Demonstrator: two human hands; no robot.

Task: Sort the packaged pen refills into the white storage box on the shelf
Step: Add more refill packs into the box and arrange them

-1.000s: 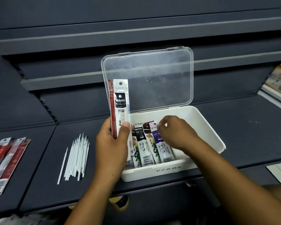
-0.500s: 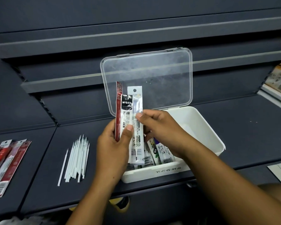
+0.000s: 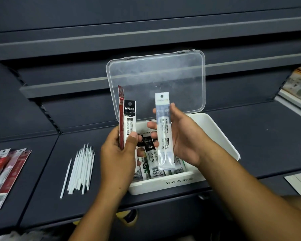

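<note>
Shelf (image 3: 259, 145): dark grey, stepped in tiers, carrying the box near its front edge.
White storage box (image 3: 221, 136): open, sitting on the shelf in the middle of the view, printed characters on the front wall.
Lid (image 3: 156, 75): clear plastic, hinged at the back, standing upright behind the box.
Right hand (image 3: 184, 136): over the box, palm turned left, fingers (image 3: 153, 126) and thumb curled round the edges of one pack.
Left hand (image 3: 118, 159): at the box's left front corner, thumb pressed on the front of two packs held upright, the other fingers behind them.
Red packs (image 3: 5, 174): fanned flat on the shelf at the far left, well apart from the box.
Printed sheets (image 3: 297, 87): stacked at the right edge (too blurred to read).
Loose white refills (image 3: 81, 169): an unpackaged bundle flat on the shelf, just left of the left hand, one lying slightly apart.
Packs in the box (image 3: 151, 164): several side by side, barcodes toward the front wall, partly hidden by both hands.
Pale blue pack (image 3: 163, 129): in the right hand, upright, hang hole on top, lower end over the packs inside; contact with them not discernible.
Black-topped pack (image 3: 129, 119): in the left hand, in front of the lid's left edge.
Thin red pack (image 3: 121, 108): pressed just behind the black-topped one, poking higher.
</note>
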